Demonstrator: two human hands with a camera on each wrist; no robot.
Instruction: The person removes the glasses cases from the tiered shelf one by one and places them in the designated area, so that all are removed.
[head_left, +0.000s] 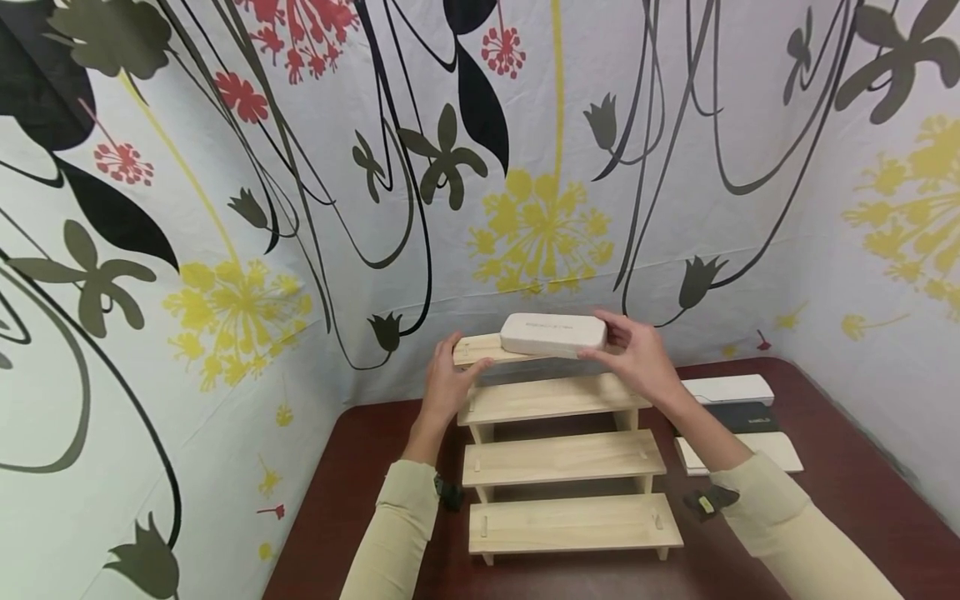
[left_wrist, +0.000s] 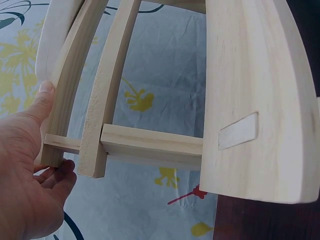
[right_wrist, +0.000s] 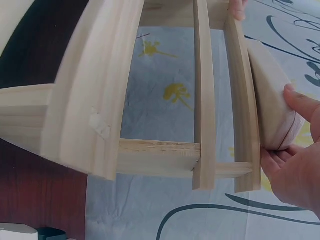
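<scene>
A pale wooden rack with stepped shelves [head_left: 558, 457] stands on the table. On its top shelf lies an off-white, round-cornered case [head_left: 555, 332], toward the right end. My right hand [head_left: 637, 354] holds the case by its right end, with the thumb on the near side. In the right wrist view, thumb and fingers pinch the end of the case [right_wrist: 270, 95] beside the top board. My left hand [head_left: 444, 383] grips the left end of the top shelf. From the left wrist, the thumb lies on the board's upper side and the fingers curl beneath its end [left_wrist: 52, 156].
To the right of the rack, a white flat box [head_left: 727, 389], a dark green one [head_left: 738, 419] and another white one [head_left: 750, 452] lie in a row. The dark red table [head_left: 315, 517] meets flower-printed cloth walls [head_left: 540, 150] at the back and sides.
</scene>
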